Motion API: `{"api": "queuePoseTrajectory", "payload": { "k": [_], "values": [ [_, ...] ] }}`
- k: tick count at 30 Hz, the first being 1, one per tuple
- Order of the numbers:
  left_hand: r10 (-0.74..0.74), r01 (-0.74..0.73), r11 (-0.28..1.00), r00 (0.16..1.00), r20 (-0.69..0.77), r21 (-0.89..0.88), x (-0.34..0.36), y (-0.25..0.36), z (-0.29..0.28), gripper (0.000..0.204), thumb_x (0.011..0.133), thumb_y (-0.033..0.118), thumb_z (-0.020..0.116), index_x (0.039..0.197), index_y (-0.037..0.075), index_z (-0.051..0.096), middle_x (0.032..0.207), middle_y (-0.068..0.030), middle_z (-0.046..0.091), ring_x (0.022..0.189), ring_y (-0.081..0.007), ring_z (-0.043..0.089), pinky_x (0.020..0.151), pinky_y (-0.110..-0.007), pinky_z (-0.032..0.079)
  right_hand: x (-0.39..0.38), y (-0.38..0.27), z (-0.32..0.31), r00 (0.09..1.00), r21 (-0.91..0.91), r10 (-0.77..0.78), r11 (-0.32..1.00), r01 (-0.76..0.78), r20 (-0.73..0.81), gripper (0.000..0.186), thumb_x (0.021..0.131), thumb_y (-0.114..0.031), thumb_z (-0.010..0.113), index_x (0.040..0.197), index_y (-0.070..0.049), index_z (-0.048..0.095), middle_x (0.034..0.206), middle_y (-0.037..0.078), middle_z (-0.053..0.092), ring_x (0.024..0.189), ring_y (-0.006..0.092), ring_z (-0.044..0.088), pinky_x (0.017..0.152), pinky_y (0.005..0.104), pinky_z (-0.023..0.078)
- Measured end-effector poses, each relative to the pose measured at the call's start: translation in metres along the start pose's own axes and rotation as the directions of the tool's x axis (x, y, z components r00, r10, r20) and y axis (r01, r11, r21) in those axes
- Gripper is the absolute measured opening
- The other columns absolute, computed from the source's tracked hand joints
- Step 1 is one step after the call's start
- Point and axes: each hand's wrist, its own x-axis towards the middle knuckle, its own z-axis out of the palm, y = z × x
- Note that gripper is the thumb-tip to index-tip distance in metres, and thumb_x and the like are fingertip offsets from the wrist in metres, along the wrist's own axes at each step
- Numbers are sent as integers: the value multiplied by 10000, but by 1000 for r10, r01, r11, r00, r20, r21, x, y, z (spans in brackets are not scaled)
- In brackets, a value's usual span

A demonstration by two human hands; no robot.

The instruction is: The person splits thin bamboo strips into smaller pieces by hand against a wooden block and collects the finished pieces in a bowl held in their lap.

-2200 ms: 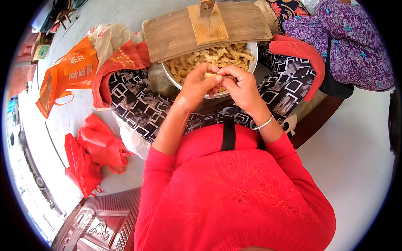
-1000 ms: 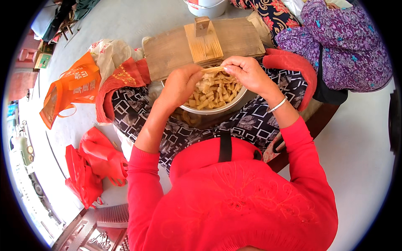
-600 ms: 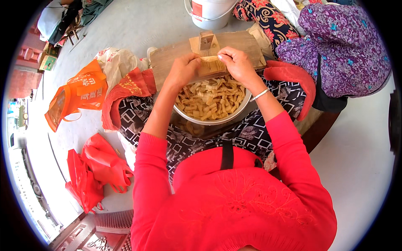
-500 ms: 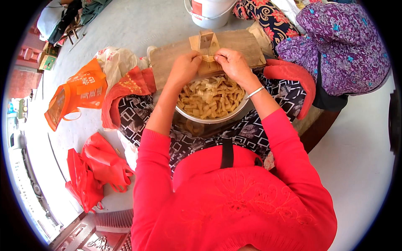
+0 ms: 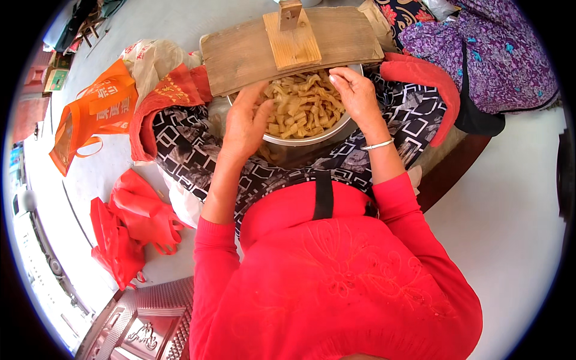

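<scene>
A round pale basin [image 5: 300, 142] sits at my lap, filled with tan, folded strips [image 5: 306, 105] whose exact kind I cannot make out. Across its far rim lies a wooden board [image 5: 240, 54] with a lighter wooden block [image 5: 292, 45] on it and a short upright wooden piece [image 5: 290, 14] at the block's far end. Over the basin's left edge is my left hand [image 5: 245, 123], its thumb and fingers apart and nothing in it. My right hand [image 5: 355, 99] hovers by the right rim, fingers loosely bent, with nothing visible between them.
On the left floor are an orange bag [image 5: 99, 108], a whitish plastic bag [image 5: 157, 66] and red bags [image 5: 135, 219]. Red padded cloth [image 5: 429, 90] curves past my right knee. A purple floral cloth bundle [image 5: 486, 66] stands at the right, beside a dark wooden edge [image 5: 453, 174].
Both hands have left the wooden block, where they pinched a tan strip, and drawn back toward me over the basin. The strip is no longer at the block. The view has shifted slightly.
</scene>
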Motion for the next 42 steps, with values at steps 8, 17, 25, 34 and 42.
{"api": "queuePoseTrajectory", "payload": {
  "k": [8, 17, 25, 34, 42],
  "values": [
    [-147, 23, 723, 982, 121, 691, -40, -24, -26, 188, 884, 186, 524, 886, 37, 640, 890, -189, 645, 865, -386, 603, 732, -456, 482, -21, 5, 2, 998, -21, -56, 998, 56, 10, 167, 891, -147, 624, 961, -1, 666, 834, 124, 671, 715, 213, 638, 671, 287, 493],
    [-518, -103, 439, 783, 345, 892, -41, -106, 42, 235, 812, 196, 549, 928, 94, 726, 980, -148, 700, 958, -281, 675, 756, -381, 535, -31, -5, 19, 986, -137, 1, 990, 22, 165, 184, 905, -166, 628, 963, 4, 669, 788, 116, 667, 726, 178, 626, 682, 284, 486],
    [-570, 72, 544, 763, 306, 836, -30, -115, 50, 322, 826, 315, 572, 1053, 130, 706, 1118, -126, 674, 1065, -268, 640, 847, -366, 515, -30, -5, 16, 981, -132, -4, 991, 30, 194, 180, 898, -178, 623, 963, -19, 677, 812, 137, 671, 739, 222, 635, 685, 303, 492],
    [-421, 388, 906, 796, 435, 167, -87, 34, 3, 130, 902, 108, 559, 886, -9, 614, 772, -82, 605, 695, -139, 555, 670, -286, 467, -67, -46, 8, 829, 332, -62, 931, -153, 555, 278, 846, -214, 696, 1015, 4, 667, 910, 81, 677, 858, 165, 631, 759, 309, 496],
    [-103, 136, 924, 988, 112, -357, -63, 134, -39, 118, 857, -60, 562, 949, -28, 629, 760, 32, 582, 673, -21, 481, 599, -186, 414, -71, -127, -41, 692, 420, -52, 826, -375, 720, 546, 747, -47, 770, 1242, 9, 546, 956, 45, 648, 879, 105, 604, 774, 246, 479]
  ]
}}
